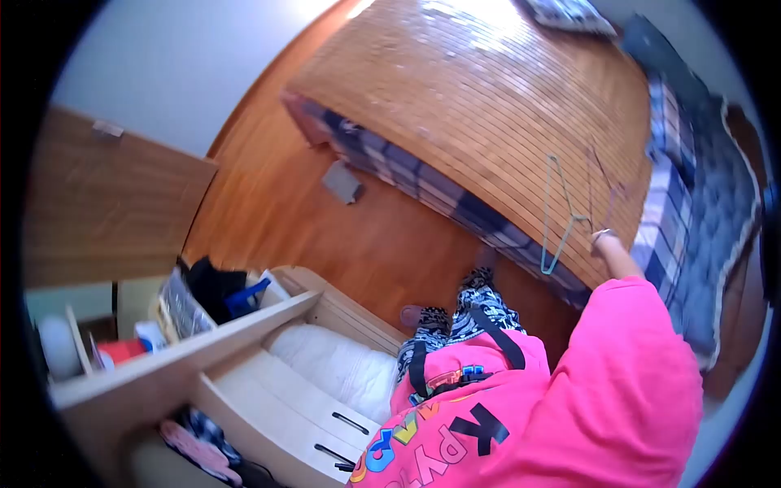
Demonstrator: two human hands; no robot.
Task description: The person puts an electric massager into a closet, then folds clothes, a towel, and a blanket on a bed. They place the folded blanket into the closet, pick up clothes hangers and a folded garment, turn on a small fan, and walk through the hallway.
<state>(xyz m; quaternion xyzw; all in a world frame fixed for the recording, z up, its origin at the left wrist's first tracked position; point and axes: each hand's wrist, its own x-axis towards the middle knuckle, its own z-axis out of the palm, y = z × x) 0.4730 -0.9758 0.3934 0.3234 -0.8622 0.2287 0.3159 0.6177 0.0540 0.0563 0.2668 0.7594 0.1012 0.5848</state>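
Note:
My right hand (604,241), at the end of a pink sleeve, is over the near right part of the slatted bed mat (455,106). Its fingers look closed around the hook end of a light green clothes hanger (546,232). A thin dark purplish hanger (603,169) lies just beyond the fingers, and I cannot make out whether it is also held. Both hangers are at the mat's surface. My left hand is out of the picture.
Plaid bedding (663,220) and a grey quilt (716,187) border the bed on the right. A grey box-like object (342,182) rests on the wooden floor (277,191). At lower left, an open cabinet (175,358) holds a white bundle (338,362) and assorted items.

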